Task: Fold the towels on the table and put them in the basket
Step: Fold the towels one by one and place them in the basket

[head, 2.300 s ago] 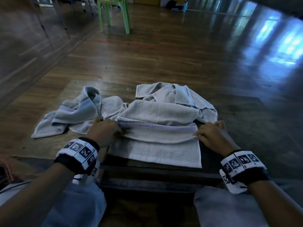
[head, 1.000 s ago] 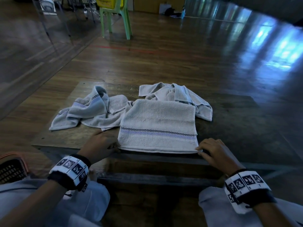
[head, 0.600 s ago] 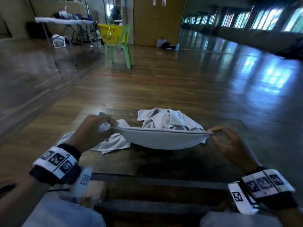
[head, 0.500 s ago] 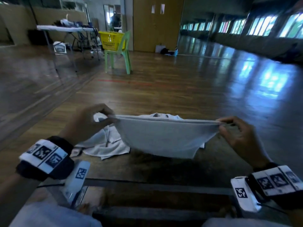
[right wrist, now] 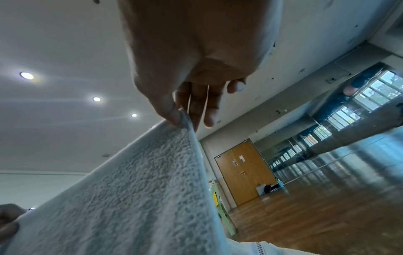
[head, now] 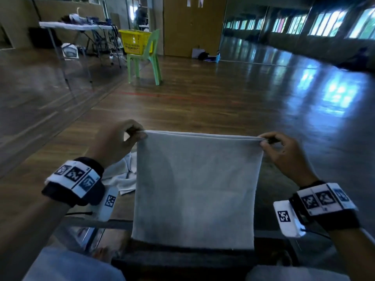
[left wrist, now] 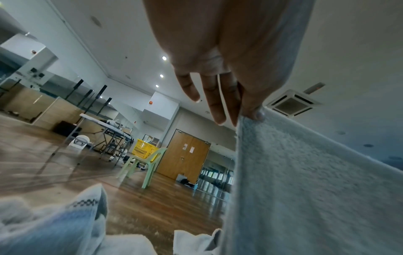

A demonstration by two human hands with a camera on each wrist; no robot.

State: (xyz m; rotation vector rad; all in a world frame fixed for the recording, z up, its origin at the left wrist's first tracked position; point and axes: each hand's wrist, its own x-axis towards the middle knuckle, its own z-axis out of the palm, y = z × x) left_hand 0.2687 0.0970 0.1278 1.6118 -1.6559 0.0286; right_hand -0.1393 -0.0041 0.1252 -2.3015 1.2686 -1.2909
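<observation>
A pale grey folded towel (head: 194,189) hangs upright in the air in front of me, held by its two top corners. My left hand (head: 140,133) pinches the top left corner between thumb and fingers; the same towel (left wrist: 305,189) and left hand (left wrist: 246,113) fill the left wrist view. My right hand (head: 263,141) pinches the top right corner, seen close as towel (right wrist: 130,198) and right hand (right wrist: 181,119) in the right wrist view. Another crumpled towel (head: 121,175) lies on the low wooden table (head: 284,179), mostly hidden behind the hanging one.
A yellow basket (head: 135,41) sits on a green plastic chair (head: 146,57) far across the wooden floor, beside a folding table (head: 75,27). A crumpled checker-striped towel (left wrist: 54,224) lies below my left wrist. My knees are at the bottom of the head view.
The folded towel was flat at the table's near edge; both hands pinched its corners and lifted it until it hangs vertically. My head view tilted up towards the room.
</observation>
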